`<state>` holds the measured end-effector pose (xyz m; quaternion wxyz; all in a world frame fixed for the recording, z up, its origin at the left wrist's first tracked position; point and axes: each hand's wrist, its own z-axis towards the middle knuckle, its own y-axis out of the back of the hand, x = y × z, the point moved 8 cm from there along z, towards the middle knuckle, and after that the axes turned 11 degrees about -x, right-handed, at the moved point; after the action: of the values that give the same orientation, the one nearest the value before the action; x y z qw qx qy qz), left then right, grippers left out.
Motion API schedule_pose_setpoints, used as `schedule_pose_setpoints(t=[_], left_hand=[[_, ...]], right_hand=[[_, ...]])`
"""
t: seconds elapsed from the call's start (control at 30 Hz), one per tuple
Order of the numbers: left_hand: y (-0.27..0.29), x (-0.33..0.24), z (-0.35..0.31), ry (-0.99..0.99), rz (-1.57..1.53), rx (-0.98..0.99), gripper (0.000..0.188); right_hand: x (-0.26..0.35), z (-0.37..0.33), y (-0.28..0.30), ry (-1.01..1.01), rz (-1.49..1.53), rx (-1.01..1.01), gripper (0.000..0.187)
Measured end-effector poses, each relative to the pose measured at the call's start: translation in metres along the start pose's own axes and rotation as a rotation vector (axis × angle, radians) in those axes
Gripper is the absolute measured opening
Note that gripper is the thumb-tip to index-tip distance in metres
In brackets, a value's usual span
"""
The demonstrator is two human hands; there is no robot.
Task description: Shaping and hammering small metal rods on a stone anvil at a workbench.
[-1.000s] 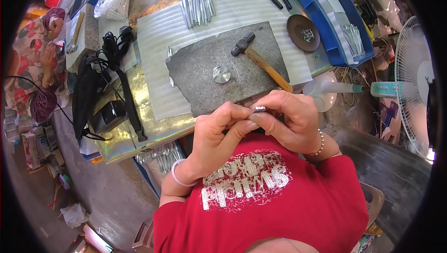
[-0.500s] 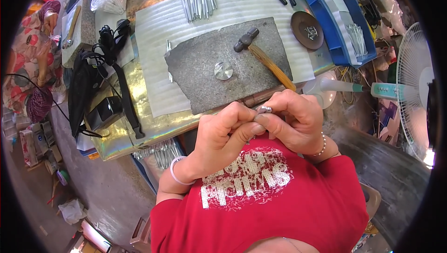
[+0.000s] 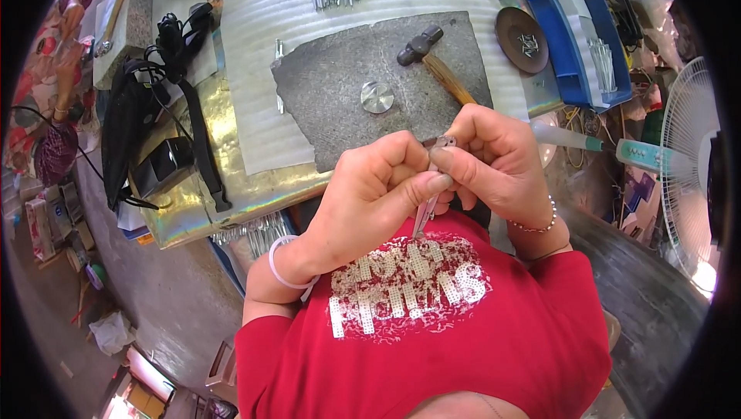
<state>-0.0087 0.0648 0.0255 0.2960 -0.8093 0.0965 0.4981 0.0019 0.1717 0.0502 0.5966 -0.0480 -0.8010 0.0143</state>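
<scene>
leaning over a gold, mirror-bright surface, a person in a red, short-sleeved t-shirt holds both arms just off its near edge, where anything let slip could miss the surface altogether. a thin, white, ridged foam sheet lies on it, a soft layer that could crease or slide if pushed. on the sheet rests a flat, grey, rough-edged stone slab; a bump could jar its load. a dark-headed hammer with a brown wooden handle lies across the slab, its grip end hidden behind the right hand, so a careless sweep could swing it round. that hand and the left hand meet before the chest, thumbs pinched against fingers. a round, brown, shallow dish sits near the sheet's right side and could tip if an elbow caught it. between the two hands, mostly covered, is a slender, silvery metal piece, its exact form unclear; an uneven pinch could let it twist free or nip a fingertip. a shiny, round metal disc, lying loose on the slab, could skid. tiny silver bits in the dish could scatter.
</scene>
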Motion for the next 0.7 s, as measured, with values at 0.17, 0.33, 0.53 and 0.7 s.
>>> schedule_pose_setpoints(t=[0.17, 0.33, 0.53, 0.7], left_hand=[[0.002, 0.002, 0.003, -0.006, -0.022, 0.001, 0.015], [0.004, 0.006, 0.02, 0.21, -0.095, 0.002, 0.016], [0.005, -0.004, 0.032, 0.25, -0.174, 0.015, 0.018], [0.006, -0.005, 0.033, 0.259, -0.057, 0.084, 0.019]], right_hand=[[-0.003, 0.006, 0.0, 0.002, -0.001, 0.004, 0.015], [-0.02, 0.027, 0.011, -0.12, 0.117, -0.106, 0.017], [-0.026, 0.042, 0.015, -0.193, 0.333, -0.101, 0.019], [-0.026, 0.041, 0.013, -0.232, 0.424, -0.089, 0.019]])
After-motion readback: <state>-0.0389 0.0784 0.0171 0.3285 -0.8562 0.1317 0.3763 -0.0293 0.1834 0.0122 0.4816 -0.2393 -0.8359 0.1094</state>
